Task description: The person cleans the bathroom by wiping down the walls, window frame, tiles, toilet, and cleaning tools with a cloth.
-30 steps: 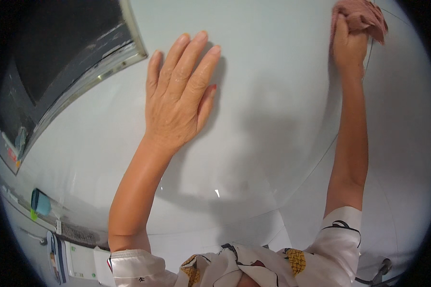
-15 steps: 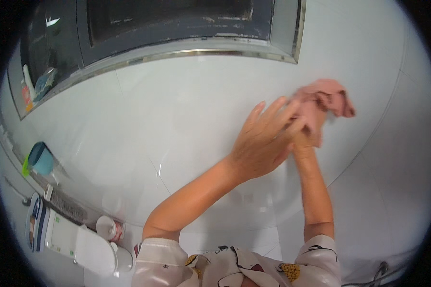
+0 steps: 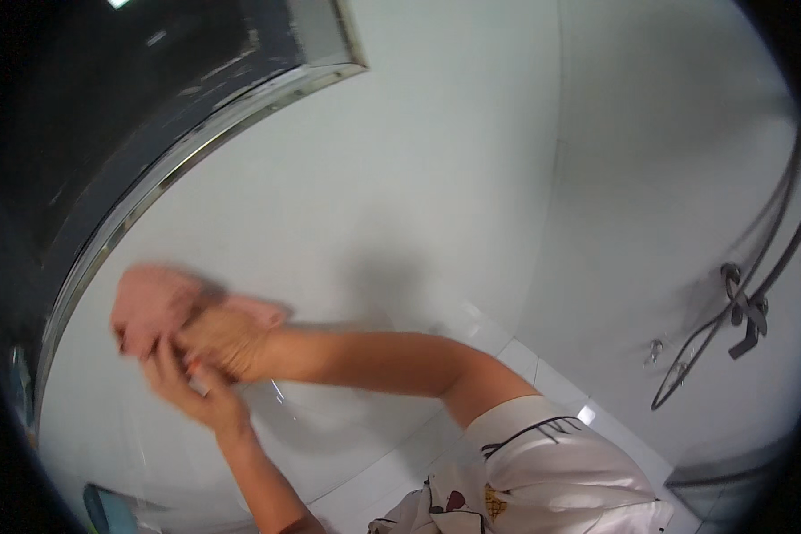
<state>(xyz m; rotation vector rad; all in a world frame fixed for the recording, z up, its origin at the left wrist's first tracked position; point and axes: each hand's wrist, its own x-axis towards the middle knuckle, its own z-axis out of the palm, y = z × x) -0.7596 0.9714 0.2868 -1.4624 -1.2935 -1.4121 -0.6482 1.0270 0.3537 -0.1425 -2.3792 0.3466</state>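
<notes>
A crumpled pink cloth (image 3: 154,307) lies against the glossy white wall (image 3: 445,160), just below the dark window's metal-edged frame. My right hand (image 3: 231,343) is closed on it, its fingers partly hidden in the folds, and a flap of cloth sticks out beyond the hand. Just below, my left hand (image 3: 191,392) has its fingers stretched up and a little apart, the tips touching or very close to the cloth and the right hand. Both hands are slightly blurred.
The dark window frame (image 3: 125,116) with its metal trim (image 3: 196,147) fills the upper left. On the right wall hang a shower tap (image 3: 746,311) and a looping hose (image 3: 699,343). A bluish container (image 3: 111,509) shows at the lower left.
My view has swung to the right, bringing the shower tap in. My right hand has carried the cloth leftward along the wall to below the window; my left hand has moved left too.
</notes>
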